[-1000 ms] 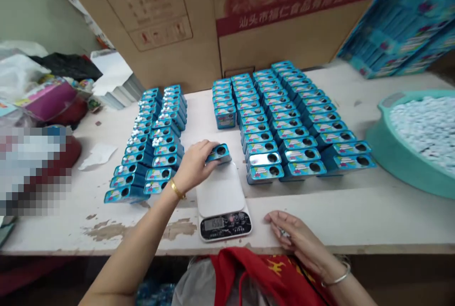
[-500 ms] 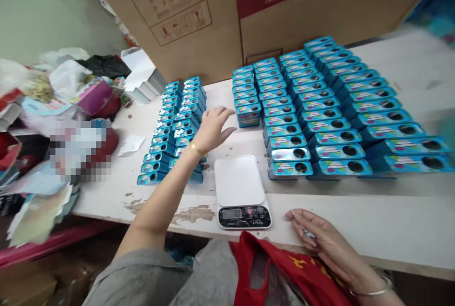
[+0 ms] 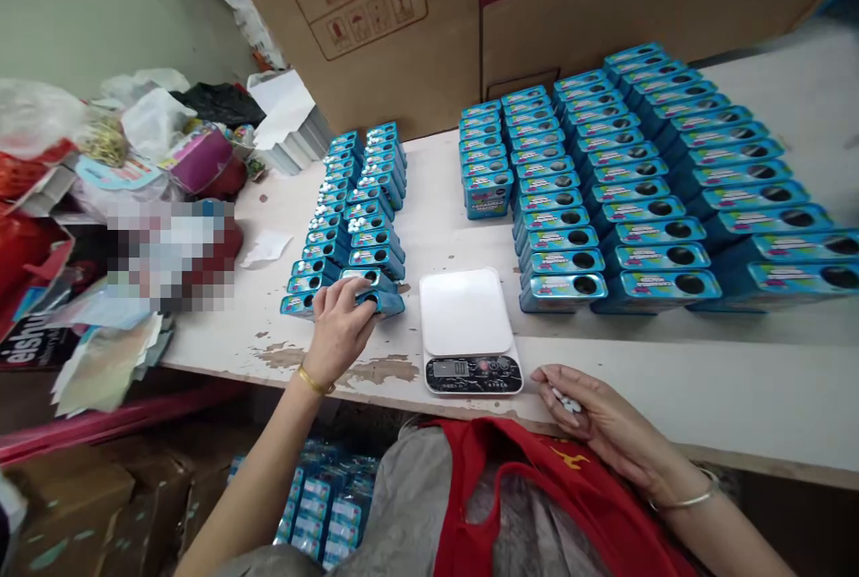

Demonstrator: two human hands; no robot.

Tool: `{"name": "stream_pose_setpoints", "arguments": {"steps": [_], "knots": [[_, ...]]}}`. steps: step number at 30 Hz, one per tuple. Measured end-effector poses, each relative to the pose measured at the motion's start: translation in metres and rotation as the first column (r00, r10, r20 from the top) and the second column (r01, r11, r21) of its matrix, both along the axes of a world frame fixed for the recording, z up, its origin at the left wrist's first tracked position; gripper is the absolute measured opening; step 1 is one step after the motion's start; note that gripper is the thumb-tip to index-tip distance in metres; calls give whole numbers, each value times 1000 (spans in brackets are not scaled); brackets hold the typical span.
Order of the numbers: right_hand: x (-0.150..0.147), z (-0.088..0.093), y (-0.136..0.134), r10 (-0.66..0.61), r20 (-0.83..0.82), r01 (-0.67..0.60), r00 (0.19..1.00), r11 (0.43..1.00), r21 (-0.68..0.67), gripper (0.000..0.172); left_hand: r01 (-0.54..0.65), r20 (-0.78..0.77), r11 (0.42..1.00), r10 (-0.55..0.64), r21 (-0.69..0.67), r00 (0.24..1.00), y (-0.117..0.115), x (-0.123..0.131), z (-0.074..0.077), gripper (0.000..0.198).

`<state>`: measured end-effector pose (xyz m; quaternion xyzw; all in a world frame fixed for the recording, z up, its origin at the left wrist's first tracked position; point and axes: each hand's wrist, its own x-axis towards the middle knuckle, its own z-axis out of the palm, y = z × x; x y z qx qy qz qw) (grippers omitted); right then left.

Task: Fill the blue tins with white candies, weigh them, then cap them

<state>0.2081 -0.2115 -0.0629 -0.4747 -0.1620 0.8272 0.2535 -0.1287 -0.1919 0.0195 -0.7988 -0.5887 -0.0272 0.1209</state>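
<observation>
My left hand has its fingers closed over the left end of a blue tin at the front of the left-hand group. Small white pieces sit on the lids of several tins behind it. At the table's front edge my right hand is curled, palm partly up, around small white pieces. Between the hands lies a white kitchen scale with nothing on its plate. Its display seems to read 0.0.
Rows of blue tins with round dark holes in their lids stand to the right. A large cardboard box closes off the back. White card stacks and heaped bags lie left. More wrapped blue packs are below the table.
My left hand has come back towards me and down, from above the gap between the groups onto the front tin at left. My right hand stays near the scale with its white pieces.
</observation>
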Motion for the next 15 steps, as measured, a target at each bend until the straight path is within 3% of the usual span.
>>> {"name": "stream_pose_setpoints", "arguments": {"steps": [4,6,10,15], "knots": [[-1,6,-2,-106,-26,105,994,994,-36,28,151,107,987,-144,-58,984,21,44,31,20],[-1,9,-4,-103,-44,102,994,995,-15,27,234,106,968,-224,-94,969,37,68,35,21],[-2,14,-9,-31,-58,35,998,997,62,27,344,38,920,-343,-188,939,63,104,23,20],[3,19,-13,4,-52,0,999,997,73,28,353,71,896,-347,-270,935,69,112,15,19]]}}
